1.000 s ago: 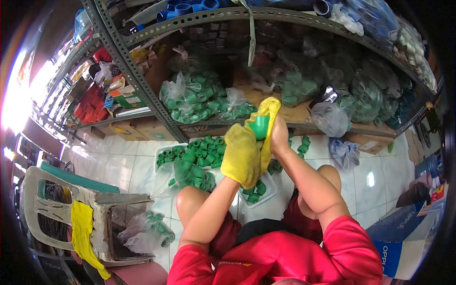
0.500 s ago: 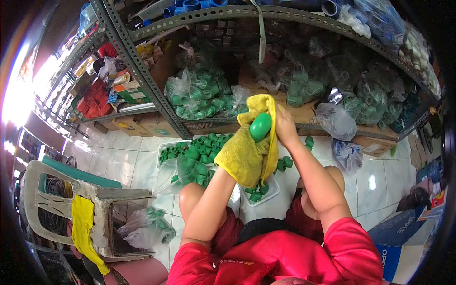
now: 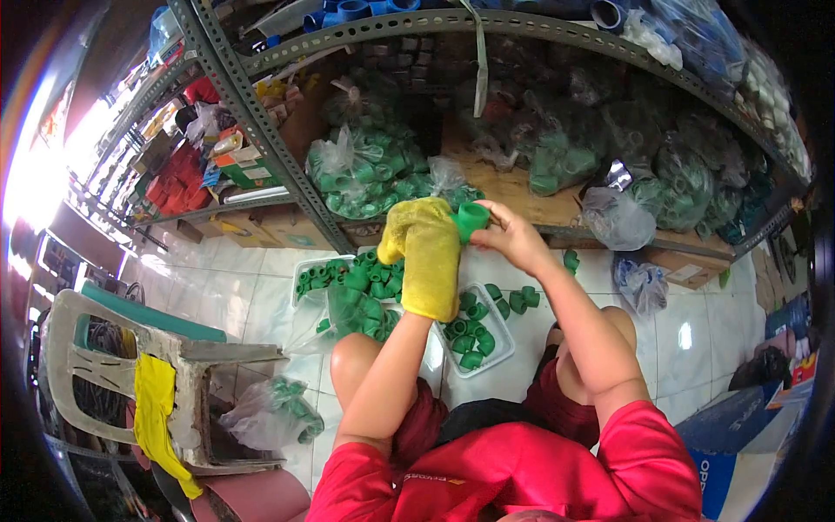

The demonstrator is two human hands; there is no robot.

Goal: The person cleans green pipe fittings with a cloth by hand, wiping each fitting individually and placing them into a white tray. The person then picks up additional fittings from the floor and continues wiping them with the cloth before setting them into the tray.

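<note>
A green plastic pipe elbow (image 3: 472,219) is pinched between the thumb and fingers of my right hand (image 3: 511,237), its open mouth tilted toward me. My left hand is covered by a yellow terry cloth mitt (image 3: 428,257), which meets the left side of the elbow; the fingers inside are hidden. Below the hands, a white plastic tray (image 3: 477,372) holds several green elbows (image 3: 470,335). Farther left, another white tray (image 3: 296,298) is full of green fittings (image 3: 374,277), with a clear bag of green fittings (image 3: 352,315) in front of it.
Several loose green elbows (image 3: 522,300) lie on the tiled floor right of the near tray. A metal shelf (image 3: 261,139) with bagged fittings (image 3: 370,170) stands ahead. At left is a worn plastic chair (image 3: 187,370) with a yellow cloth (image 3: 155,418); at right, a blue box (image 3: 722,426).
The yellow mitt has shifted left and turned, its opening no longer facing me. The elbow, earlier lying against the cloth, is now pinched by my right hand. More of the near tray shows.
</note>
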